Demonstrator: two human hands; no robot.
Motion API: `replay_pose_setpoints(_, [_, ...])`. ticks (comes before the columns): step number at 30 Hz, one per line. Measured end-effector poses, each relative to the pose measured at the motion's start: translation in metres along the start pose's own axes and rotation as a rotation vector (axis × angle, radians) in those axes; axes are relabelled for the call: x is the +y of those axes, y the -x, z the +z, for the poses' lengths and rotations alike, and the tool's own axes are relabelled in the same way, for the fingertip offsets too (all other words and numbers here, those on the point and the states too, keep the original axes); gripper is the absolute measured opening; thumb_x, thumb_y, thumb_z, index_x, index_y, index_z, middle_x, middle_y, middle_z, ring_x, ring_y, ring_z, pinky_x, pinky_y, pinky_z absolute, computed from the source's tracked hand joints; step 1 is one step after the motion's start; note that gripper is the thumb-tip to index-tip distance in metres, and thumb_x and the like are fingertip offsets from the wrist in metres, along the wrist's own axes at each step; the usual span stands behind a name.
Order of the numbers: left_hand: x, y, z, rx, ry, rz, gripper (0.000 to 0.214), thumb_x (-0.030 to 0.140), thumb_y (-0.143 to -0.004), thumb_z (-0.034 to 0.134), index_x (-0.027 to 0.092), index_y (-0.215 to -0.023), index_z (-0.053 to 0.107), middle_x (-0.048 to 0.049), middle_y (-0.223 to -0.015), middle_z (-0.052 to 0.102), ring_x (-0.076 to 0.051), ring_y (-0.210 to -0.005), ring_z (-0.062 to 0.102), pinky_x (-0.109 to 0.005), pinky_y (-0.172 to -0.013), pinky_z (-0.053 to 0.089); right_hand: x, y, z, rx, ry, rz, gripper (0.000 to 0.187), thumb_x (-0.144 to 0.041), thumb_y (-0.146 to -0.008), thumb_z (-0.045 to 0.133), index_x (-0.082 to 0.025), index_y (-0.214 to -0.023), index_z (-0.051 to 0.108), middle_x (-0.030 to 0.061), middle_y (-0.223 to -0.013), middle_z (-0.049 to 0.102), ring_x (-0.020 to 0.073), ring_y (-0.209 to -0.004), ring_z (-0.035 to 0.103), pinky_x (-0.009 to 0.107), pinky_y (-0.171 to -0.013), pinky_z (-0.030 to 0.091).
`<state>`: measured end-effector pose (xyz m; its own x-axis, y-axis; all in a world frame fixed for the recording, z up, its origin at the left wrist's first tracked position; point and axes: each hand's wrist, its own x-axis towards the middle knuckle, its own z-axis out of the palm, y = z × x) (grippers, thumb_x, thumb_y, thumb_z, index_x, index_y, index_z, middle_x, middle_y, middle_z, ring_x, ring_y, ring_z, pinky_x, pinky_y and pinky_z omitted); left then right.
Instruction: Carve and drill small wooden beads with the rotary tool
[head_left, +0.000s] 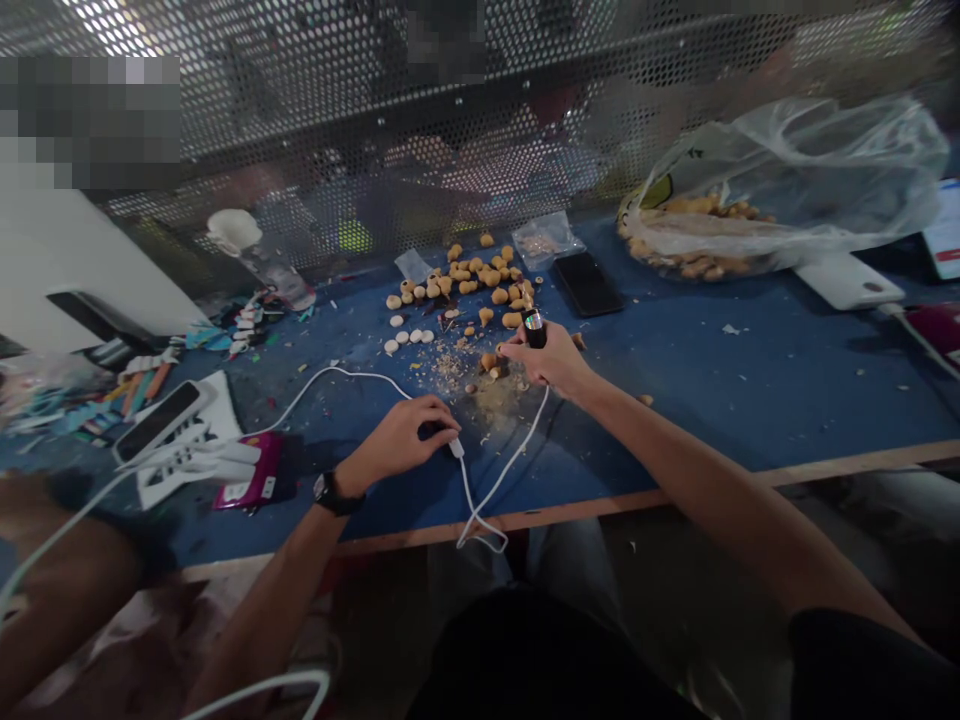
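Observation:
My right hand [553, 360] grips a black pen-like rotary tool [534, 328] with a shiny band, its metal tip pointing up and away from me. A white cord [517, 455] runs out below that hand. My left hand [409, 435] is curled over a small dark object at the white cable plug [456, 447], mostly hidden by the fingers. Beyond the hands lie many tan peanut-like pieces [474, 270], a short row of whitish round pieces [403, 338], and crumbs and dust [450, 368]. A few brown pieces [490, 362] rest beside my right hand.
A black phone [587, 283] and a clear bag of peanut-like pieces [697, 235] lie to the right. At left are a white power strip [217, 455], a magenta box [259, 470], a bottle [277, 275] and another person's arm [67, 550]. A perforated metal screen [360, 130] backs the blue table.

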<state>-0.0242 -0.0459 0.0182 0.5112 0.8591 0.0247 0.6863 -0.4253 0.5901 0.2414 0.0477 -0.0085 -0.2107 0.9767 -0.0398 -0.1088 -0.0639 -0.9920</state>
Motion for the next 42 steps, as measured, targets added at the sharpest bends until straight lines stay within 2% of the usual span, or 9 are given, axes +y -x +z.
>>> replay_pose_setpoints(9, [-0.003,0.001,-0.001,-0.028,0.004,0.034,0.017,0.033,-0.098,0.067,0.023,-0.101,0.08,-0.0078,-0.108,0.074,-0.019,-0.093,0.073,-0.036,-0.089,0.058,-0.001,-0.003,-0.001,0.019,-0.005,0.017,0.038,-0.03,-0.073,0.085,-0.025,-0.077,0.047,-0.01,-0.048,0.043,0.0063,-0.035,0.033,0.024,-0.033,0.026])
replay_pose_setpoints(17, [-0.007,0.007,0.004,-0.002,-0.01,0.074,0.019,0.032,-0.102,0.06,0.023,-0.108,0.076,-0.0083,-0.114,0.073,-0.021,-0.104,0.072,-0.039,-0.096,0.058,-0.002,-0.002,-0.002,0.006,-0.014,0.024,0.04,-0.032,-0.073,0.083,-0.025,-0.077,0.044,-0.005,-0.063,0.06,0.0042,-0.035,0.034,0.024,-0.033,0.027])
replay_pose_setpoints(21, [-0.004,0.002,0.001,0.0,0.022,0.088,0.019,0.035,-0.099,0.065,0.023,-0.108,0.076,-0.0074,-0.109,0.075,-0.019,-0.092,0.073,-0.033,-0.085,0.059,-0.003,-0.002,-0.001,-0.004,-0.029,0.017,0.041,-0.033,-0.07,0.084,-0.025,-0.078,0.044,-0.0024,-0.071,0.065,0.0037,-0.035,0.035,0.025,-0.032,0.027])
replay_pose_setpoints(25, [0.005,-0.023,0.001,0.218,0.06,0.089,0.024,0.041,-0.096,0.07,0.022,-0.108,0.076,-0.0051,-0.097,0.075,-0.015,-0.078,0.068,-0.027,-0.072,0.055,-0.003,-0.002,0.0,-0.022,-0.029,0.03,0.044,-0.034,-0.067,0.086,-0.025,-0.079,0.044,-0.0021,-0.074,0.065,0.0041,-0.036,0.037,0.024,-0.031,0.026])
replay_pose_setpoints(28, [0.009,-0.052,0.007,0.401,0.086,0.127,0.027,0.035,-0.094,0.072,0.02,-0.117,0.074,-0.0072,-0.104,0.074,-0.015,-0.084,0.069,-0.028,-0.077,0.058,-0.004,0.0,0.002,-0.032,-0.009,0.034,0.047,-0.037,-0.065,0.087,-0.026,-0.078,0.043,-0.0027,-0.071,0.065,0.0045,-0.035,0.037,0.025,-0.03,0.026])
replay_pose_setpoints(31, [0.007,-0.077,0.017,0.448,0.12,0.211,0.036,0.03,-0.092,0.074,0.018,-0.126,0.071,-0.0121,-0.12,0.073,-0.019,-0.099,0.072,-0.031,-0.082,0.061,-0.007,0.004,0.004,-0.068,0.014,0.051,0.052,-0.041,-0.064,0.09,-0.026,-0.077,0.042,-0.0074,-0.057,0.056,0.0055,-0.033,0.035,0.024,-0.031,0.027])
replay_pose_setpoints(35, [0.002,-0.089,0.028,0.473,0.102,0.278,0.026,0.017,-0.092,0.067,0.019,-0.115,0.077,-0.0093,-0.115,0.078,-0.02,-0.107,0.073,-0.035,-0.094,0.059,-0.01,0.008,0.007,-0.127,0.005,0.064,0.052,-0.042,-0.065,0.091,-0.027,-0.078,0.043,-0.0127,-0.046,0.042,0.0068,-0.03,0.035,0.023,-0.03,0.025])
replay_pose_setpoints(39, [0.002,-0.087,0.031,0.474,0.153,0.275,0.018,0.022,-0.094,0.067,0.021,-0.107,0.08,-0.0065,-0.104,0.081,-0.018,-0.095,0.075,-0.033,-0.089,0.06,-0.011,0.011,0.009,-0.158,0.018,0.073,0.05,-0.041,-0.068,0.091,-0.026,-0.079,0.044,-0.013,-0.044,0.042,0.0068,-0.03,0.036,0.021,-0.03,0.026])
replay_pose_setpoints(42, [0.003,-0.087,0.03,0.497,0.245,0.207,0.018,0.033,-0.093,0.073,0.02,-0.103,0.081,-0.0068,-0.096,0.081,-0.018,-0.085,0.075,-0.032,-0.083,0.061,-0.013,0.012,0.007,-0.184,0.012,0.066,0.05,-0.052,-0.075,0.088,-0.026,-0.077,0.045,-0.0127,-0.039,0.04,0.0064,-0.028,0.033,0.021,-0.03,0.026])
